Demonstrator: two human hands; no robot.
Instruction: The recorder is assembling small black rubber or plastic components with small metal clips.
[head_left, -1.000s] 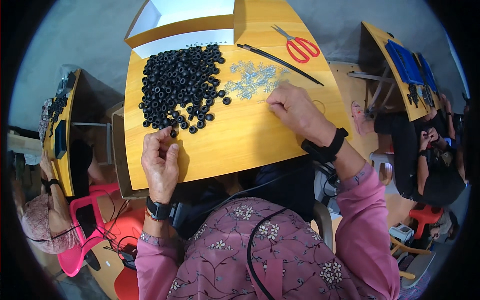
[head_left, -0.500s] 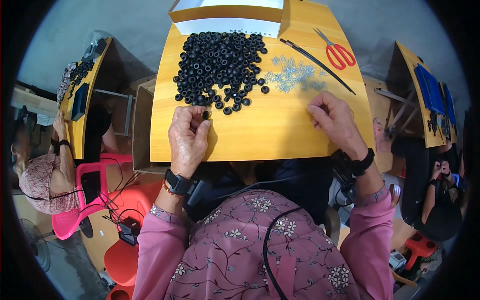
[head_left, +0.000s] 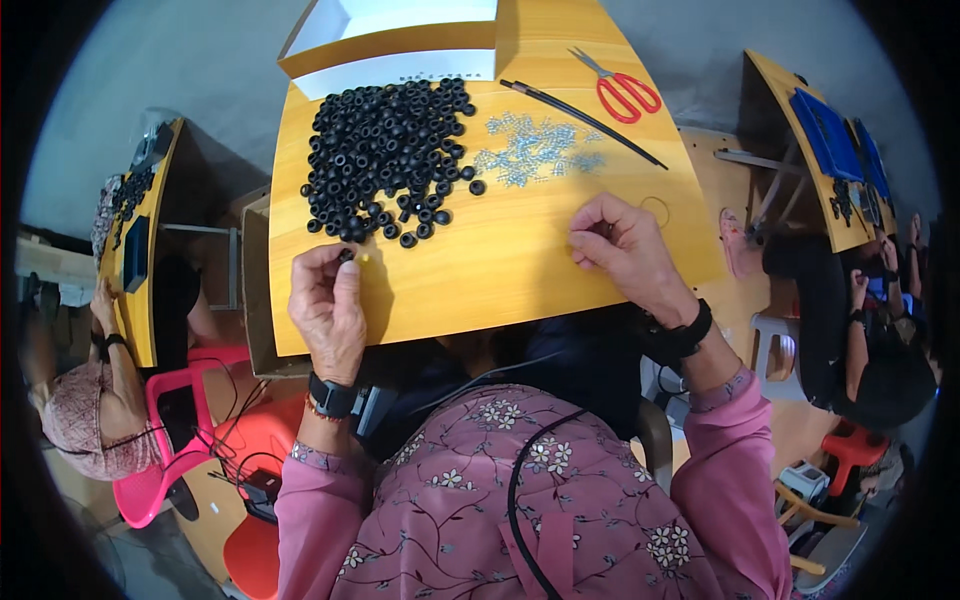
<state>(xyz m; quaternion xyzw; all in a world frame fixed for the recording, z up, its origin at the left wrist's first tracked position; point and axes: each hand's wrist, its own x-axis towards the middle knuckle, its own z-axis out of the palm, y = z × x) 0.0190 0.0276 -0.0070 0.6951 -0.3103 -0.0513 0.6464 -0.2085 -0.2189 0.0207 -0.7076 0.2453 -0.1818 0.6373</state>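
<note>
- Yellow wooden desk, slanted, spanning the centre of view.
- Open cardboard box at far edge, left of centre; white inside, tan outer wall, a white strip with small dark print along its near side.
- Heap of black rubber rings, far left on desk, just near of box; small, round, matte, each with a centre hole; a few strays at near edge.
- Scatter of small silvery metal parts right of heap, touching it at one edge.
- Thin black rod lying diagonally; red-handled scissors beyond it, far right.
- Left hand at near left, thumb and fingertips pinched on one black ring, just near of heap.
- Right hand at near right, fingers curled, tips closed together; contents cannot be told.
</note>
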